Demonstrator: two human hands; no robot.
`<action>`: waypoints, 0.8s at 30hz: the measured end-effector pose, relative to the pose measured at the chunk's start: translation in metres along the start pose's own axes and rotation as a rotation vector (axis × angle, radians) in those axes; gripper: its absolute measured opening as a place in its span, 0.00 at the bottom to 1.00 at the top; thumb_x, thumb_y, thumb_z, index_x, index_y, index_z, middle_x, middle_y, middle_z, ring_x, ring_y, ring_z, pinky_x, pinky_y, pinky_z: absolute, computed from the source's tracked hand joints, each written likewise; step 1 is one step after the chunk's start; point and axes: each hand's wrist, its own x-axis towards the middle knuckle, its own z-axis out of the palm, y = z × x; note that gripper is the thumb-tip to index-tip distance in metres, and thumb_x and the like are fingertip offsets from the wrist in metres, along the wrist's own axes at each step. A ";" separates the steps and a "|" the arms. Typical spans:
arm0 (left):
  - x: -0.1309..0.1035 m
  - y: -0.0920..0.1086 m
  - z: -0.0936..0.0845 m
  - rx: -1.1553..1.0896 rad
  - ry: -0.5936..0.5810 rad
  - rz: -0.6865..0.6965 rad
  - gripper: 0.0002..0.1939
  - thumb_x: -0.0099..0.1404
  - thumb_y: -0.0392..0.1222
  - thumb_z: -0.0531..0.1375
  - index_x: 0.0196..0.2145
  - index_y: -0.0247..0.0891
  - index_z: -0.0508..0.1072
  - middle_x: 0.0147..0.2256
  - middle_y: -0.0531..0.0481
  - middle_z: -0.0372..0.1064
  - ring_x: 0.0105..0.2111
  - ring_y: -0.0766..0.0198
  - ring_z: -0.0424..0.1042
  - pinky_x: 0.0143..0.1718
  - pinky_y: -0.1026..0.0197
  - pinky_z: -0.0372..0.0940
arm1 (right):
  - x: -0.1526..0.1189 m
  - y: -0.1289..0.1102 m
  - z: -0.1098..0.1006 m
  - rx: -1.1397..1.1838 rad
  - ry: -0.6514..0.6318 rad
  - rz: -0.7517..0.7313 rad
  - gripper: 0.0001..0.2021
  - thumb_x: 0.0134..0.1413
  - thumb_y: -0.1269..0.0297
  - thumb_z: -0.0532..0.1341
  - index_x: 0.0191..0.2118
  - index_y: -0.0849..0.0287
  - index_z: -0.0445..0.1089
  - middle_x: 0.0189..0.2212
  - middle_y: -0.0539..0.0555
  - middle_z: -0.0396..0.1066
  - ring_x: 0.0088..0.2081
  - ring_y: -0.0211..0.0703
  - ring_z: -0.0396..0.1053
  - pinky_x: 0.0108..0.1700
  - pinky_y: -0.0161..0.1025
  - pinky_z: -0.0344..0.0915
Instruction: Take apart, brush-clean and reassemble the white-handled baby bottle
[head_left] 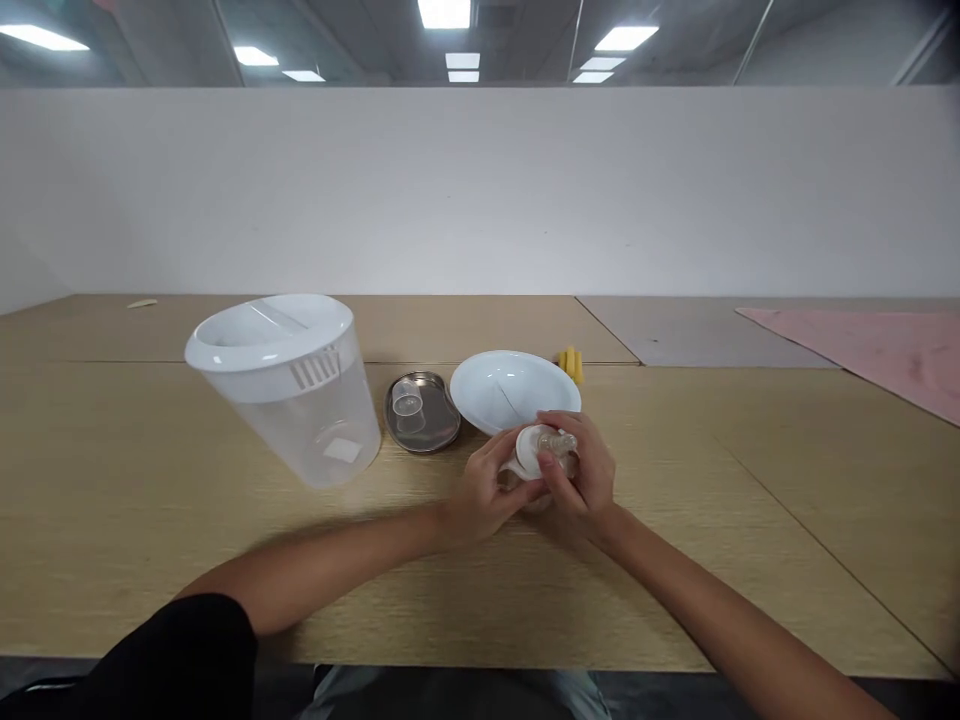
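Note:
A baby bottle [528, 452] with a white collar and a clear teat is held between both hands, tilted with its teat toward the right. My left hand [487, 483] grips it from the left, fingers closed around the collar and the body. On the other side, my right hand [587, 468] is wrapped around the bottle, its thumb near the base of the teat. Most of the bottle's body is hidden by the fingers. Just behind the hands stands a white bowl [487, 385] with a thin dark line inside it.
A tall translucent bin with a white lid [289, 385] stands on the left. Beside it, a metal kidney dish [431, 430] holds a small clear cup [407, 398]. A yellow object [571, 364] sits behind the bowl. Pink cloth [885, 345] lies far right.

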 end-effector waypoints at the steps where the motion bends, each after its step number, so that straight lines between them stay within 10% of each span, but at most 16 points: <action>1: 0.000 0.000 0.000 0.009 0.005 0.009 0.24 0.59 0.48 0.60 0.51 0.37 0.64 0.47 0.44 0.67 0.46 0.57 0.67 0.49 0.57 0.62 | 0.000 0.001 0.001 0.024 0.003 0.030 0.16 0.53 0.68 0.56 0.49 0.58 0.61 0.39 0.58 0.66 0.40 0.45 0.66 0.38 0.43 0.66; 24: -0.002 -0.006 0.002 0.009 0.040 0.043 0.26 0.58 0.45 0.60 0.50 0.38 0.54 0.46 0.45 0.64 0.44 0.61 0.66 0.45 0.58 0.64 | 0.014 -0.005 -0.003 -0.033 -0.106 0.001 0.07 0.55 0.68 0.54 0.40 0.60 0.64 0.33 0.57 0.68 0.35 0.43 0.65 0.36 0.42 0.64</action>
